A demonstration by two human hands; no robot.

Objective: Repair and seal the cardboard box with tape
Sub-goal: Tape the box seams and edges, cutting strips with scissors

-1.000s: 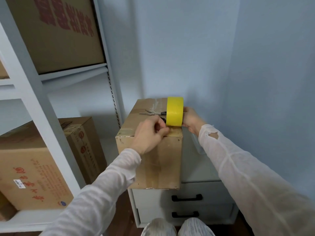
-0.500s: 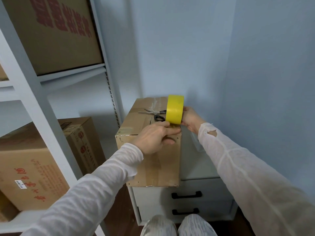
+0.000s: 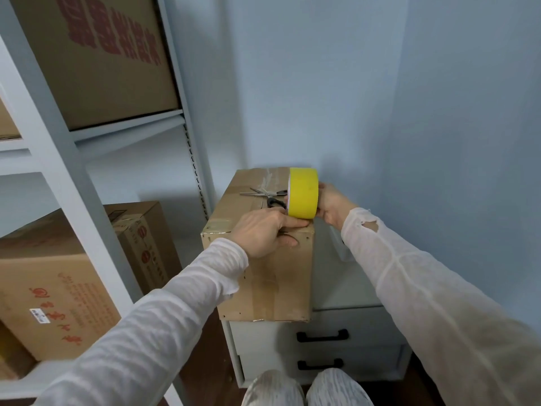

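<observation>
Stands before a white drawer cabinet [image 3: 366,320] in the corner, with a tall cardboard box [image 3: 272,288] on the left part of its top surface. Grips the near top edge of this box with the left hand [image 3: 260,232]: one finger laid straight along the edge toward the right and reaching just under the roll, the other fingers [image 3: 288,243] curled down against the near face. Cannot tell about any tape end under that hand (covered by the hand itself).

Holds a yellow tape roll [image 3: 303,191] with the right hand [image 3: 330,205], its fingers clasped on the roll from the right side. Has the roll upright on its rim, low over the near right corner of the box top and close against the left hand.

Has scissors [image 3: 263,193] lying flat on the box top, just left of the roll, with blades pointing left and black handles partly behind the roll.

Faces a pale blue wall [image 3: 351,83]. Has at the left a white shelf rack [image 3: 87,206] with a brown carton [image 3: 52,288] with red print on the lower shelf and another carton [image 3: 96,60] on the shelf above. Wears thin white sleeves, the right sleeve [image 3: 409,273] with a small hole near the wrist. Shows two black drawer handles [image 3: 322,336] on the near side of the cabinet.
</observation>
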